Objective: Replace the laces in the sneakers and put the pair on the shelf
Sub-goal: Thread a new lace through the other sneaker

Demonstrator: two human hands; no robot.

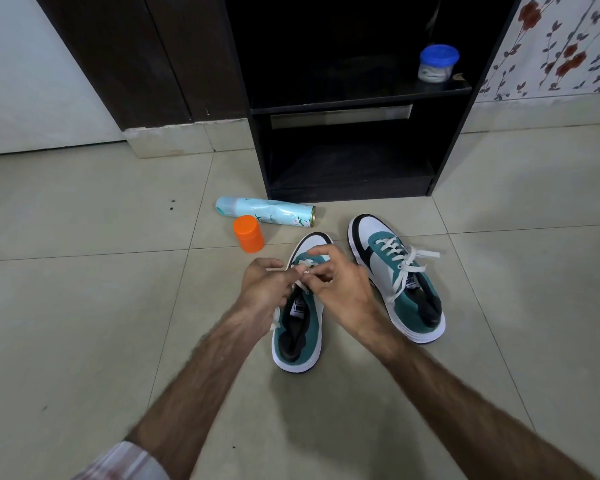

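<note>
White lace (303, 268), flat, soft and limp, is pinched between the fingertips of the left hand (265, 289) and the right hand (333, 282) over the eyelets of the left sneaker (300, 327) on the tiled floor (84, 306); it should handle best held near its tip and kept taut. Its mate, the right sneaker (395, 275), sits just beside, laced with loose ends. Light, stiff-soled shoes lift easily by the heel, and the dark shelf unit (354, 168) stands open ahead, with an orange jar (248, 233) and a lying spray can (265, 215) left of the path and a blue-lidded tub (437, 64) on the upper shelf.
</note>
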